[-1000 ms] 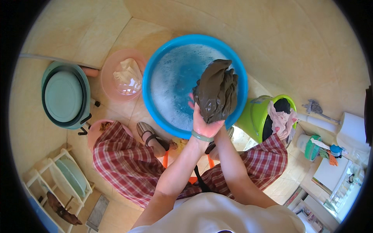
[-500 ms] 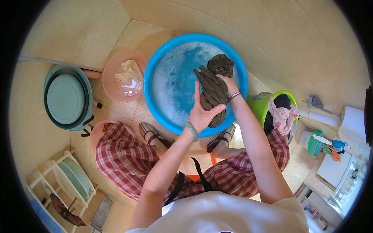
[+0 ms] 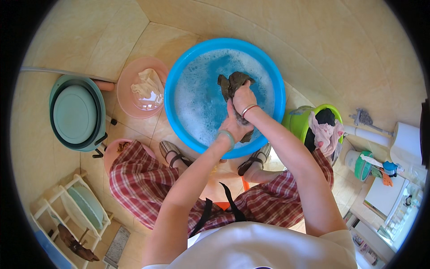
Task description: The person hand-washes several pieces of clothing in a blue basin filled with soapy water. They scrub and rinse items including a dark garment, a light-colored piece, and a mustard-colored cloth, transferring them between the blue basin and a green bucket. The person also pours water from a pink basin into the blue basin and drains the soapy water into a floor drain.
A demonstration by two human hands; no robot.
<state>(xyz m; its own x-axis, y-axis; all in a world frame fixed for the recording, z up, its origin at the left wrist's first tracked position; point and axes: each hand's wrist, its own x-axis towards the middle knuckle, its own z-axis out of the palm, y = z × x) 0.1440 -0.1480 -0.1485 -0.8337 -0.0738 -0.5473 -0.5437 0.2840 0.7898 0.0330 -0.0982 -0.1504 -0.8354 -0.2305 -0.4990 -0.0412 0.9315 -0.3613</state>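
Note:
A wet, dark olive-brown cloth (image 3: 234, 82) is bunched up over the soapy water in a large blue basin (image 3: 170, 110). My right hand (image 3: 245, 99) is closed in a fist on its upper part. Below and touching it, my left hand (image 3: 236, 125) wraps round the lower part, thumb pointing up along the cloth. A short end of the cloth hangs out beneath the left hand, near the basin's front rim. Most of the middle of the cloth is hidden by my fingers.
A pink basin (image 3: 126, 99) with a pale cloth (image 3: 149, 84) stands left of the blue one. At right is a green bucket (image 3: 293, 119) with dark and pink clothes. Folded teal basins (image 3: 75, 110) lean at far left, above a white rack (image 3: 42, 207). My feet flank the basin's front.
My right hand has gone from an open hold at the side to a fist on the cloth. Both hands have drawn together, and the cloth is now squeezed into a tighter bunch.

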